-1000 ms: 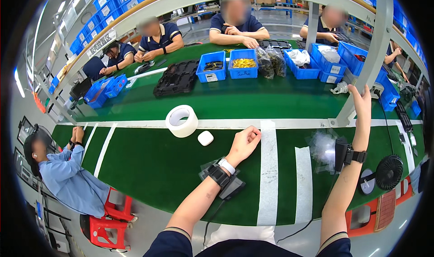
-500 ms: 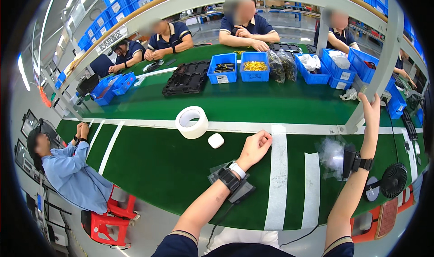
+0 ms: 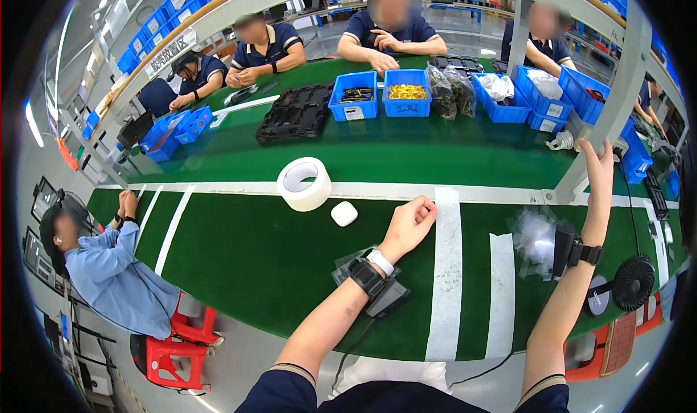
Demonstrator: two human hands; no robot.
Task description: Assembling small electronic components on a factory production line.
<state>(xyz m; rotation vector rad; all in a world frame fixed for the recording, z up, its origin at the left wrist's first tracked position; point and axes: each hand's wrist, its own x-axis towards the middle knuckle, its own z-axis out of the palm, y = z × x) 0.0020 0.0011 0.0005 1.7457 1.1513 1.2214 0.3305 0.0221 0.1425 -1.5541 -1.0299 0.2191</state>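
Observation:
My left hand (image 3: 411, 224) rests on the green table with its fingers curled in, beside the top of a long white tape strip (image 3: 445, 297); nothing shows in it. Farther right, my right hand (image 3: 597, 167) is raised at the grey metal post (image 3: 619, 100), thumb and fingers stretched apart. I cannot tell whether it touches the post. Left of my left hand lie a roll of white tape (image 3: 316, 195) and a small white rounded case (image 3: 344, 213). Crumpled clear plastic film (image 3: 536, 239) lies by my right wrist.
Blue bins (image 3: 353, 109) and a black tray (image 3: 294, 116) stand across the table, with dark-filled plastic bags (image 3: 451, 93) among them. A small black fan (image 3: 632, 284) is at the right. Cables run from my wrist devices. Co-workers sit opposite; one person in blue (image 3: 123, 260) sits left.
The view has shifted slightly, so the table and its things sit a little higher and farther left. Both of my hands keep nearly the same places and poses.

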